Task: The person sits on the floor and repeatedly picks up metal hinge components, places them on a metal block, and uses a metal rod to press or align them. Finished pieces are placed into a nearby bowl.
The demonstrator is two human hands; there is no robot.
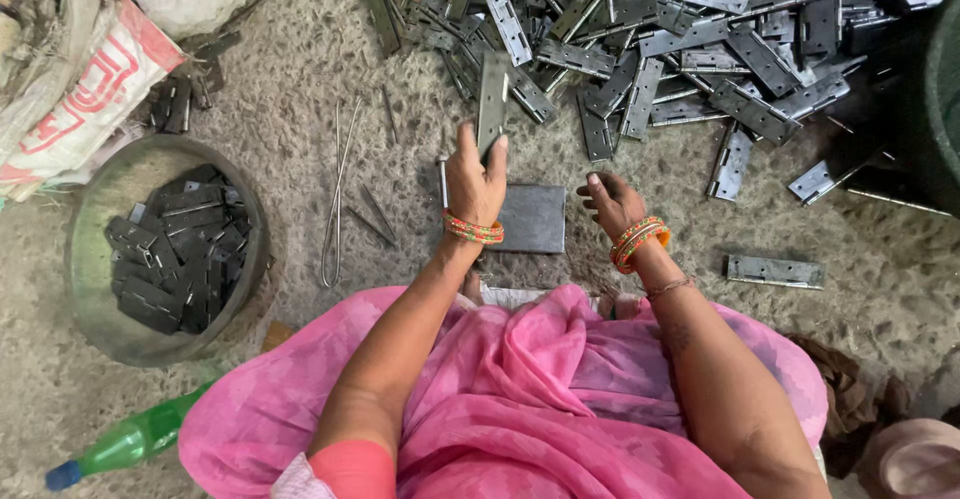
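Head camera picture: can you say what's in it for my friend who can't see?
A person in pink cloth sits on a rough floor, the left hand holding up a metal hinge while the right hand hovers beside a dark flat block. A big pile of hinges lies ahead, and a round bowl at left holds more.

A round basin of dark hinges sits left, beside a green bottle and printed sack.
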